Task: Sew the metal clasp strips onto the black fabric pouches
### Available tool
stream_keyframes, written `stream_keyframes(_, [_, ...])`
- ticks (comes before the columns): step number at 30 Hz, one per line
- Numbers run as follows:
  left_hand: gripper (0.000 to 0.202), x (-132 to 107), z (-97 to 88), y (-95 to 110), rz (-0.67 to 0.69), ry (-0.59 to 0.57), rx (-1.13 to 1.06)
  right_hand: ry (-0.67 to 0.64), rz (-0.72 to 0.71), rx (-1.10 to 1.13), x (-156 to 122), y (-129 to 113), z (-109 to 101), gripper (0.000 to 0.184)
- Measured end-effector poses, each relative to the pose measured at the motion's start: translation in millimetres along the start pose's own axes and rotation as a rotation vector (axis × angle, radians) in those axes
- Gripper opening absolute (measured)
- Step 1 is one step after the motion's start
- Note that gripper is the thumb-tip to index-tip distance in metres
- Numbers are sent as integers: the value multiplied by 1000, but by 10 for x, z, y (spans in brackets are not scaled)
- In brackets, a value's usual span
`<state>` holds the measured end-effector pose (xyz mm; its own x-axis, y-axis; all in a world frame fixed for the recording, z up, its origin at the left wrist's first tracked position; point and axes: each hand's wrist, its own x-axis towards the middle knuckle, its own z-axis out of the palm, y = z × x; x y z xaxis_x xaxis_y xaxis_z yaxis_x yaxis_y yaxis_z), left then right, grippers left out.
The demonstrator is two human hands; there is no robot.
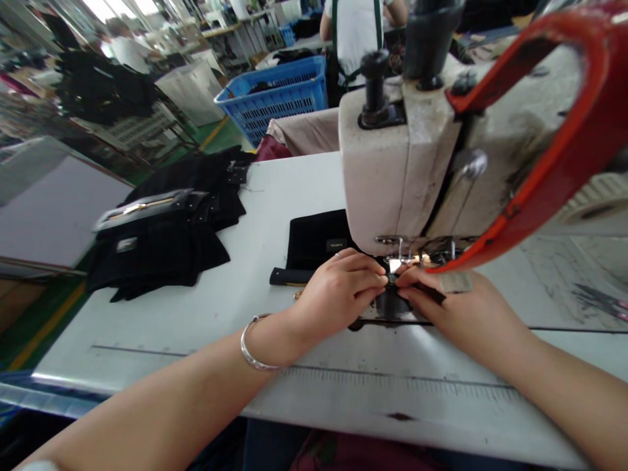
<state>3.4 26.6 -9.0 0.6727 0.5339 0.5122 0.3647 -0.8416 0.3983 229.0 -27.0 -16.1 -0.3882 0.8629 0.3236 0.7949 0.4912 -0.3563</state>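
Note:
A black fabric piece point(314, 239) with a small dark label and a zipper along its near edge lies under the head of a sewing machine point(377, 170). My left hand point(343, 284), with a bracelet at the wrist, is closed on its edge just left of the needle area. From the other side my right hand point(449, 297) pinches the black material, its fingertips close to the presser foot point(394, 265). The fingers and the machine head hide part of the fabric. Light from the machine falls between the two hands.
Stacked black fabric pieces point(161, 242) with zippers lie on the left of the white table point(216, 333). Scissors point(601, 301) rest at the right. A red guard bar point(579, 85) arches over the machine. Behind stand a blue basket point(277, 95) and a person point(358, 39).

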Motion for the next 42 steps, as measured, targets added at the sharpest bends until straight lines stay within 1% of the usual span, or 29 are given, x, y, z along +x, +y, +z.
stream_keyframes(3, [11,-12,16,-9,-15,23,-10,29,-47,-64,4,-12,-11,18])
stream_keyframes(6, [15,-29,7,40,-3,15,35,54,-119,-107,-8,-45,-29,21])
stream_keyframes(9, [19,-39,-12,103,24,-25,107,78,-156,-164,-23,-85,-23,17])
stream_keyframes(12, [20,-35,-24,123,19,-45,120,90,-173,-197,-22,-102,2,14])
stream_keyframes(17, [14,1,0,46,-16,-47,95,126,-173,-208,-1,-58,19,18])
stream_keyframes(22, [10,44,45,-40,-25,-1,82,128,-194,-222,29,-43,-19,30])
stream_keyframes(25, [9,60,55,-52,-37,10,92,129,-207,-241,51,-54,-39,38])
stream_keyframes(31, [10,67,56,-61,-29,18,84,119,-194,-262,53,-33,-19,42])
stream_keyframes(35, [6,64,66,-75,-18,39,76,104,-181,-238,30,-22,1,40])
stream_keyframes(37, [6,64,72,-77,-19,40,74,117,-172,-215,27,-21,6,36])
stream_keyframes(42, [9,68,90,-80,-86,20,65,149,-139,-130,39,10,53,22])
